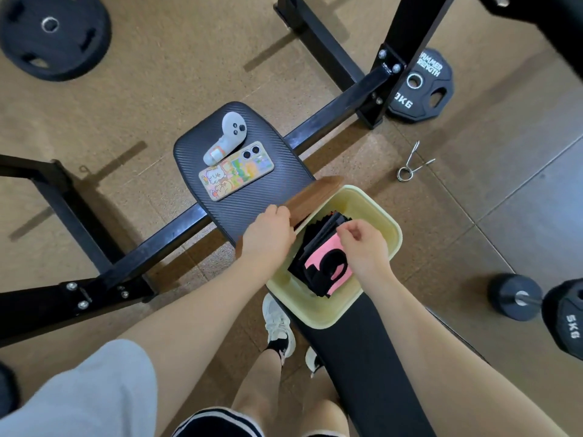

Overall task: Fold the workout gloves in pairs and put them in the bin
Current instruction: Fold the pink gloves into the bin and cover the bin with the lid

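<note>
Far to the left of both hands, a round black weight plate (53,34) lay on the tan floor. Nearer, a black ribbed seat pad (252,197) carried a white handheld controller (225,137) and, touching it, a phone in a colourful cartoon case (235,175), both up and to the left of the left hand (268,236).

That hand was curled around the near end of a flat brown wooden lid (310,197), fingers over its edge, holding it tilted at the left rim of the pale yellow rectangular plastic bin (372,298). The bin sat on a black padded bench (362,367), directly to the right of the left hand.

Inside the bin lay the folded black and pink workout gloves (321,263), stacked as a bundle, between the two hands and just below the fingertips of the right hand (362,247). The right hand hovered over the bin's interior with fingers loosely curled inward; whether it pinched any fabric could not be told, though it appeared just above the top of the stack.

Right of that hand, a silver spring collar clip (411,165) lay on the floor, a black plate marked in kilograms (421,86) leaned by the black steel frame (388,67), and a black dumbbell (536,301) sat lower right.
</note>
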A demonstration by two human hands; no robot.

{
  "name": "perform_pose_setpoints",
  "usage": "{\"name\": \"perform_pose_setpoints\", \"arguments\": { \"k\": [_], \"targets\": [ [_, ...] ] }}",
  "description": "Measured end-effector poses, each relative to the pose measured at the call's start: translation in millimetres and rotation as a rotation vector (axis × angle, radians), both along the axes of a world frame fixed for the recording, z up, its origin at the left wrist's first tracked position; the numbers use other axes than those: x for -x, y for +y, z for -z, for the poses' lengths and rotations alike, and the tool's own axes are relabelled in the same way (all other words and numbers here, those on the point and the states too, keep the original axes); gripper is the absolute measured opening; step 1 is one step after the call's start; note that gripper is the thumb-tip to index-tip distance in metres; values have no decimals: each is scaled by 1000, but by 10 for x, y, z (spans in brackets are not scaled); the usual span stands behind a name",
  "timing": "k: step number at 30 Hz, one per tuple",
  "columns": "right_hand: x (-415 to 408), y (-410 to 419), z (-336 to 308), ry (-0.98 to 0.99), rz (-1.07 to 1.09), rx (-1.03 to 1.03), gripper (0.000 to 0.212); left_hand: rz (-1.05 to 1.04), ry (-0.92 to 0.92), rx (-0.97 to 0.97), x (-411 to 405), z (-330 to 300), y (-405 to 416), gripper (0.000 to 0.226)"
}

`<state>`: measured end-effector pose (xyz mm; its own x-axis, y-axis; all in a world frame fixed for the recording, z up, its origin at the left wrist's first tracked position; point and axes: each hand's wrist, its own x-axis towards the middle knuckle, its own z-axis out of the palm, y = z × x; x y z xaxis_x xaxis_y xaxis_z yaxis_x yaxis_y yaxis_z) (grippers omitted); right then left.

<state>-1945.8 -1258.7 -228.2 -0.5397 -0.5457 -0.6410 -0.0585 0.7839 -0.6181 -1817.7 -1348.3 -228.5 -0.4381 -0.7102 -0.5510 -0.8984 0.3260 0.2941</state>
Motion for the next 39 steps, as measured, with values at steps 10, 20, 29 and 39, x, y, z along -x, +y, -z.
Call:
{"name": "perform_pose_setpoints", "arguments": {
  "k": [10, 20, 29, 39],
  "targets": [
    [-15, -6, -91, -423, 271, 115, 16, 26, 182, -2, -36, -214, 437, 28],
    [-82, 40, 117, -311, 100, 29, 14, -186, 67, -81, -219, 350, 266, 64],
    [-55, 91, 242, -278, 16, 7, 14, -747, 47, -37, -525, 779, 172, 50],
    [-196, 35, 321, -225, -75, -87, 18, -1742, 599, -615, -771, 979, 283, 38]
  ]
}}
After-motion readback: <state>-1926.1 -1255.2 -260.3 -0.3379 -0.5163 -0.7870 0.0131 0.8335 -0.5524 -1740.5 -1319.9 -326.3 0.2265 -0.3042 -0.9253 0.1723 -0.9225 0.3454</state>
